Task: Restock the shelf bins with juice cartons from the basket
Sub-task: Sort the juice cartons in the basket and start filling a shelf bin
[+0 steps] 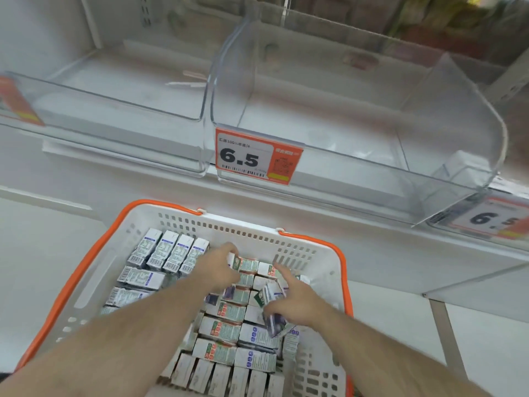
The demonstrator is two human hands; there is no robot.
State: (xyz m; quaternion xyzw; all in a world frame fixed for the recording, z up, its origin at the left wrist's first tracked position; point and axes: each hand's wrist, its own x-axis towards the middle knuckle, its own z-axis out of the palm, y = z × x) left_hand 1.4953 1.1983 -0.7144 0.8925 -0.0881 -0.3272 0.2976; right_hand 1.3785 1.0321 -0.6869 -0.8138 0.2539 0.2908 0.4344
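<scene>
- Juice cartons (226,329) packed in rows across the white basket (297,247), most lying flat, long axes roughly toward 12 o'clock; the four at 10 o'clock of the pile (171,252) tilted up on end, tops leaning toward the shelf.
- Probably light, stiff-walled little bricks, smooth coated card, likely a touch slippery; corners and straw side apt to dent under a hard squeeze.
- Best taken across the two broad faces near mid-length, thumb one side, fingers the other; several at once seems possible, since packed flush.
- Left hand (217,267) reaching in at the far middle of the pile, fingers curled over the end of one carton (233,259), apparently pinching it.
- Right hand (292,299) at 3 o'clock of the left, forefinger stretched forward, the other fingers and thumb wrapped round a tilted carton (272,296) lifted askew from the rows; a second, darker carton below the palm (276,322), grip on it unclear.
- Orange handle (340,259) folded down along the rim.
- Clear shelf bins above at 12 o'clock: middle bin (357,133) and left bin (114,90) both bare of cartons; price tag (257,156) reading 6.5 on the middle one.
</scene>
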